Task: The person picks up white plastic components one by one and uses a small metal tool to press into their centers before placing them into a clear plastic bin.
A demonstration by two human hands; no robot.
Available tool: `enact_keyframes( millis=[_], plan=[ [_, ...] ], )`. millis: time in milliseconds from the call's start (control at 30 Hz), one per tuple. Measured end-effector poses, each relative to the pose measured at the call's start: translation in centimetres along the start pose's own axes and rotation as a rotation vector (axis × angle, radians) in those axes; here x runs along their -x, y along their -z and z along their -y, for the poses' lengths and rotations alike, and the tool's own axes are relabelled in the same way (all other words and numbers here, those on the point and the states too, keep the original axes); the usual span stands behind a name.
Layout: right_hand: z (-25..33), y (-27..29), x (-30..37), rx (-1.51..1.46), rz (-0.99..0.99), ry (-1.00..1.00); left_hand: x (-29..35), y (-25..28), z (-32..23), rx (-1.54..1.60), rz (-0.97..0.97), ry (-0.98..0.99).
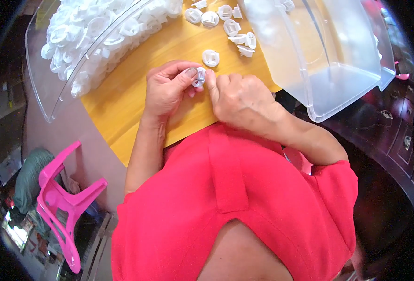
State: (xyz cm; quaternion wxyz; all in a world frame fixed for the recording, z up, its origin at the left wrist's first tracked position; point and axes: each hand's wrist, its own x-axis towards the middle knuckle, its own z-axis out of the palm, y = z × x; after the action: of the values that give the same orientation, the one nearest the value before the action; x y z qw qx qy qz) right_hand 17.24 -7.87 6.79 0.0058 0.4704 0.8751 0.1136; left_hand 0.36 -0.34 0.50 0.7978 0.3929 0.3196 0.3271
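Note:
Above the near edge of the yellow wooden table [118, 110], my left hand [165, 86] pinches a small round white plastic part [200, 77] between thumb and fingers. The part has a slotted face and a darker spot low on it. My right hand [242, 96] is closed, its fingers curled in. One of its fingertips meets the part's right side; whether it grips anything else is hidden. Just beyond my hands, a similar white part [210, 58] lies alone on the wood. Several more loose white parts [231, 27] are scattered farther back.
At the far left, a clear plastic bin [47, 105] holds a heap of white parts. Another translucent bin [310, 89] stands on the right, over the table's edge. A pink plastic stool [59, 187] lies at lower left; a dark drawer cabinet [399, 126] is at the right.

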Motion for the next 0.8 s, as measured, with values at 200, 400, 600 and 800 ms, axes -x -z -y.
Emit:
enact_keyframes(
  millis=[200,400,600,800],
  plan=[
    [-1.0,0.6,0.5,-0.440,-0.037,-0.212,-0.2,0.8,0.0,0.161,0.130,-0.043],
    [-0.2,0.6,1.3,-0.521,-0.066,-0.373,-0.2,0.7,-0.2,0.232,0.223,-0.046],
    [0.0,0.7,1.6,-0.566,-0.075,-0.395,-0.4,1.1,-0.1,0.267,0.287,-0.035],
    [0.3,0.6,1.7,-0.615,-0.126,-0.452,-0.4,1.0,-0.4,0.308,0.313,-0.009]
  ],
)
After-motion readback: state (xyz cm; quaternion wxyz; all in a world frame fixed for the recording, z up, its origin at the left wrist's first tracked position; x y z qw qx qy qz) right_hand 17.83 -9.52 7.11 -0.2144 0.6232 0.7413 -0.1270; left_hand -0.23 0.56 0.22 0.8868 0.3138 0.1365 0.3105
